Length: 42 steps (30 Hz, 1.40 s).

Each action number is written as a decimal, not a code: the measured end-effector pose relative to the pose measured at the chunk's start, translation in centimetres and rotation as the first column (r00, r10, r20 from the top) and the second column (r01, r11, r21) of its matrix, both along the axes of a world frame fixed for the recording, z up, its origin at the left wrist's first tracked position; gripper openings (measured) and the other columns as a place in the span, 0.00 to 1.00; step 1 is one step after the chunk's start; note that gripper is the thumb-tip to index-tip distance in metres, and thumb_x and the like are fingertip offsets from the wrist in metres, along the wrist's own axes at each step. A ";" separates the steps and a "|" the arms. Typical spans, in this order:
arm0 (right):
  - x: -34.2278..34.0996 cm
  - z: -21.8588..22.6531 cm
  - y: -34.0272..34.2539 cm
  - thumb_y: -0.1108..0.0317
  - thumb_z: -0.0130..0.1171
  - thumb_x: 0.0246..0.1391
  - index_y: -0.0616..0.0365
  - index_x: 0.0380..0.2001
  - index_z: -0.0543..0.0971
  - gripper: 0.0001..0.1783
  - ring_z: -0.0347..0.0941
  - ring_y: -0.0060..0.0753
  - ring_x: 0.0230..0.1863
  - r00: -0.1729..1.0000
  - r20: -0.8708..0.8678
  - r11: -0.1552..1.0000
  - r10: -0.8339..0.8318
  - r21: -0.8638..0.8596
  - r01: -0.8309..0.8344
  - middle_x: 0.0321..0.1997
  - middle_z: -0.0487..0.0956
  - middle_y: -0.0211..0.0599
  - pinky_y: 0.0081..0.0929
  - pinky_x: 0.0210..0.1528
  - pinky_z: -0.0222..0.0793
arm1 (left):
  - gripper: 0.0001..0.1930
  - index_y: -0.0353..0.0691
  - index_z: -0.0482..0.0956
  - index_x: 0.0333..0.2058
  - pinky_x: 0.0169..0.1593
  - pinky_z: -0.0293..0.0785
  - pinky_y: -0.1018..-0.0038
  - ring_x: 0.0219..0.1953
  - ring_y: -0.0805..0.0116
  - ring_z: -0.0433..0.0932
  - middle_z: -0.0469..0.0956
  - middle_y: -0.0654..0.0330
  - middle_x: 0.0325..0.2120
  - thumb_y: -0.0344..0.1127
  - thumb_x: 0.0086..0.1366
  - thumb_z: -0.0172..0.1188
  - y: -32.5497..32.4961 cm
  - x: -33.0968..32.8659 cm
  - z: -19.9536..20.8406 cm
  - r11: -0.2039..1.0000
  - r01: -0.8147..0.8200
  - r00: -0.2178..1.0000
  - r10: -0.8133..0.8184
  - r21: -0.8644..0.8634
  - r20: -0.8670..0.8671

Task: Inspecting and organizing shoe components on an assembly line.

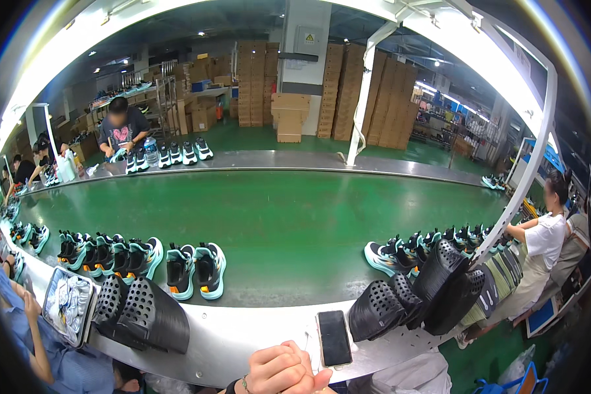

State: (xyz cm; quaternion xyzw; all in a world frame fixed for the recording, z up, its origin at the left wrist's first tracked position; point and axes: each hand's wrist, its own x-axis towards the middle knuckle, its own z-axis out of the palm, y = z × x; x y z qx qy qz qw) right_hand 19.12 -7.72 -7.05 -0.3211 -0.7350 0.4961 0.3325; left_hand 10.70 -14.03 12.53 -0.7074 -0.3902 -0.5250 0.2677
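At the bottom middle my left hand (pixel 272 373) and my right hand (pixel 303 360) are clasped together, fingers closed over each other. No object shows between them; the inside of the clasp is hidden. A dark band and a thin bracelet circle my left wrist. Just right of my hands a phone (pixel 334 337) with a dark screen lies on the metal ledge (pixel 243 328). A white cable (pixel 312 338) runs beside it.
A green conveyor belt (pixel 276 210) carries rows of black-and-teal sneakers (pixel 210 269) and sneakers (pixel 391 255). Black perforated moulds (pixel 154 312) and moulds (pixel 377 308) stand on the ledge. A tray (pixel 69 305) sits left. People work on both sides and opposite.
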 end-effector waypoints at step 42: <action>0.0 -3.5 0.5 0.58 0.52 0.50 0.51 0.37 0.69 0.14 0.73 0.52 0.30 0.999 0.001 0.978 0.045 0.206 -0.044 0.27 0.76 0.45 0.38 0.30 0.66 | 0.14 0.42 0.73 0.39 0.28 0.77 0.73 0.31 0.65 0.76 0.78 0.59 0.33 0.44 0.66 0.44 1.9 1.9 -1.9 0.997 -0.011 0.996 0.017 -0.072 0.086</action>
